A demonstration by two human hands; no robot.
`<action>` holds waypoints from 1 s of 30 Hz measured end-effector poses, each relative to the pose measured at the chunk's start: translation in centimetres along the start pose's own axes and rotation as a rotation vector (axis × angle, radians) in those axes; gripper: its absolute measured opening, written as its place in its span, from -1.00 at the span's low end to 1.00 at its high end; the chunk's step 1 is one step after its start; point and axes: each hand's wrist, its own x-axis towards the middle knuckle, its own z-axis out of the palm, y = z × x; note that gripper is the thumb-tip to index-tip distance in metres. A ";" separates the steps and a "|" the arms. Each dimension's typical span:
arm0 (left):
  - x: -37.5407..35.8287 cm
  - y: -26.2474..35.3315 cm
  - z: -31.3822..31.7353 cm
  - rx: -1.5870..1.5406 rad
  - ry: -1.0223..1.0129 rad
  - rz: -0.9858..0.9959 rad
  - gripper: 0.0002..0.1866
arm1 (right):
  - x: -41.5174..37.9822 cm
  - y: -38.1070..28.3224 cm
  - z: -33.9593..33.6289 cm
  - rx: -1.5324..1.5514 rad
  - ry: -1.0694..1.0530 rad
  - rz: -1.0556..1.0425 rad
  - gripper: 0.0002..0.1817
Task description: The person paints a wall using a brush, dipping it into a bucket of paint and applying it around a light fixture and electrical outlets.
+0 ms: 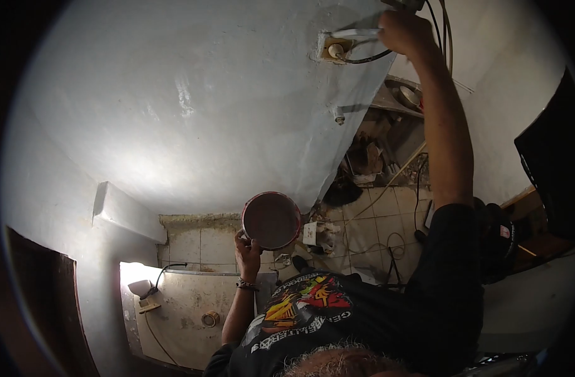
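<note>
My left hand (248, 259) grips the near left rim of a round reddish bucket (271, 221), whose inside looks dark and greyish. The bucket is held beside the foot of the pale wall (193, 113). High at the upper right, my right hand (405, 32) is closed at the wall's edge, with a dark object just above it; what its fingers hold I cannot make out. Left of that hand, a plug with a black cable sits in a wall socket (335, 50). Below the socket a small metal fitting (339, 119) sticks out of the wall.
A stained board (193, 308) with a bright lamp (138, 287) and its cable is at the lower left. Loose cables (394, 242) and debris (366, 160) lie on the tiled floor (388, 213). A dark opening is at the far left; black objects stand at the right.
</note>
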 end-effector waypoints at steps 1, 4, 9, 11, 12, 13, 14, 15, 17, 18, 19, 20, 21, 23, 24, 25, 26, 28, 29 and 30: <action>-0.1 -0.1 -0.1 -0.020 0.004 0.000 -0.57 | 0.2 1.4 0.5 -0.216 0.207 -0.149 -0.74; -0.1 0.1 -0.1 -0.010 0.010 0.003 -0.55 | 0.1 1.8 -0.8 -0.118 0.168 -0.168 -0.67; 0.3 1.0 0.1 0.059 -0.004 -0.003 -0.54 | -0.3 -1.2 -1.1 -0.054 0.093 -0.147 -0.67; 0.0 1.9 0.0 0.083 0.011 0.004 -0.53 | 0.0 -0.1 -0.4 -0.074 0.082 -0.113 -0.70; -0.1 1.6 0.0 0.049 0.022 -0.011 -0.53 | -0.2 0.4 -0.4 -0.092 0.083 -0.105 -0.70; -0.1 1.2 0.0 0.011 0.035 -0.022 -0.53 | -0.2 0.6 -0.6 -0.112 0.091 -0.099 -0.71; -0.1 0.9 -0.1 -0.026 0.047 -0.035 -0.53 | -0.4 0.8 -1.0 -0.124 0.103 -0.122 -0.74; -0.1 0.9 -0.1 -0.002 0.038 -0.039 -0.52 | -0.1 0.6 -1.1 -0.150 0.110 -0.127 -0.75; 0.1 0.9 -0.3 0.049 0.010 -0.047 -0.52 | 0.9 0.2 -1.4 -0.203 0.118 -0.127 -0.76; 0.3 0.6 -0.3 0.059 0.001 -0.039 -0.52 | 1.1 0.0 -1.9 -0.250 0.139 -0.129 -0.77; 0.4 0.2 -0.3 0.067 -0.006 -0.030 -0.52 | 0.9 0.0 -2.6 -0.243 0.152 -0.104 -0.77; 0.5 -0.1 -0.3 0.074 -0.010 -0.022 -0.52 | 0.6 -0.1 -3.3 -0.236 0.166 -0.083 -0.78; 0.4 -0.1 -0.2 0.038 0.000 -0.032 -0.52 | 0.1 -0.3 -4.2 -0.229 0.179 -0.063 -0.78; 0.3 -0.1 0.1 -0.035 0.024 -0.049 -0.52 | -1.0 -0.8 -5.2 -0.215 0.123 -0.085 -0.77; 0.3 -0.3 0.1 -0.010 0.019 -0.041 -0.51 | -0.9 -0.9 -5.0 -0.239 0.097 -0.118 -0.78; 0.4 -0.5 0.0 0.018 0.012 -0.032 -0.51 | -0.9 -0.9 -4.7 -0.261 0.069 -0.147 -0.78; 0.4 -0.8 -0.2 0.046 0.003 -0.023 -0.51 | 0.4 -0.8 -3.1 -0.329 0.080 -0.169 -0.79; 0.2 -0.4 -0.2 0.042 0.006 -0.013 -0.50 | 0.7 -0.2 -2.7 -0.297 0.134 -0.106 -0.80; 0.2 -0.2 -0.1 0.038 0.013 -0.008 -0.50 | 0.9 -0.1 -2.7 -0.281 0.164 -0.079 -0.81; 0.1 -0.2 -0.1 0.024 0.021 -0.018 -0.50 | 0.4 -0.1 -3.4 -0.269 0.168 -0.078 -0.81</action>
